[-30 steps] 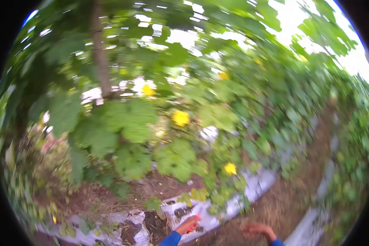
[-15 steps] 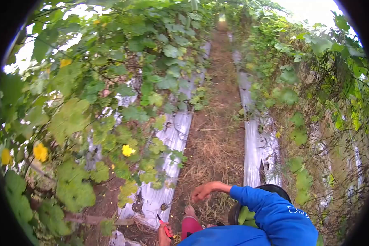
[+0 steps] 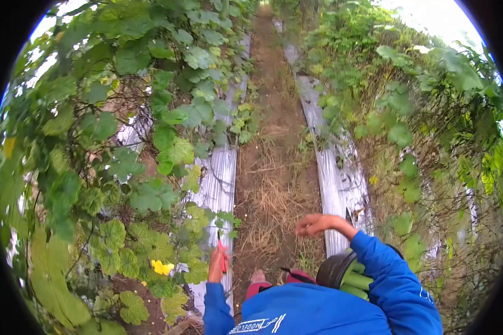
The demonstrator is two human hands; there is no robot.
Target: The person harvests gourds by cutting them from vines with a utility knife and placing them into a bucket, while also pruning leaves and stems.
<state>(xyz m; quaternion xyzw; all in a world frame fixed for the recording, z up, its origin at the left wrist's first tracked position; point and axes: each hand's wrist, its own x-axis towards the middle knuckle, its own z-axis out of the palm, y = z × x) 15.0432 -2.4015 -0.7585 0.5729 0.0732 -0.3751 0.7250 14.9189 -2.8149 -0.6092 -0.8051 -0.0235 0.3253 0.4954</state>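
Observation:
My left hand is closed around the red handle of a small cutting tool, its dark tip pointing up and away from me. It is over the left plastic strip, beside the leaves. Near the right strip, my right hand hangs in the air with its fingers curled; whether it holds anything is too small to tell. Under my right arm is a dark bucket with several long green vegetables in it.
Leafy vines rise on the left, with a yellow flower low down. More vines stand on the right. A straw-strewn dirt path runs ahead between silvery plastic strips. My bare foot is on the path.
My left hand has risen with the red tool. My right hand has moved right and up. More of the bucket and its green vegetables now shows, and the view has shifted.

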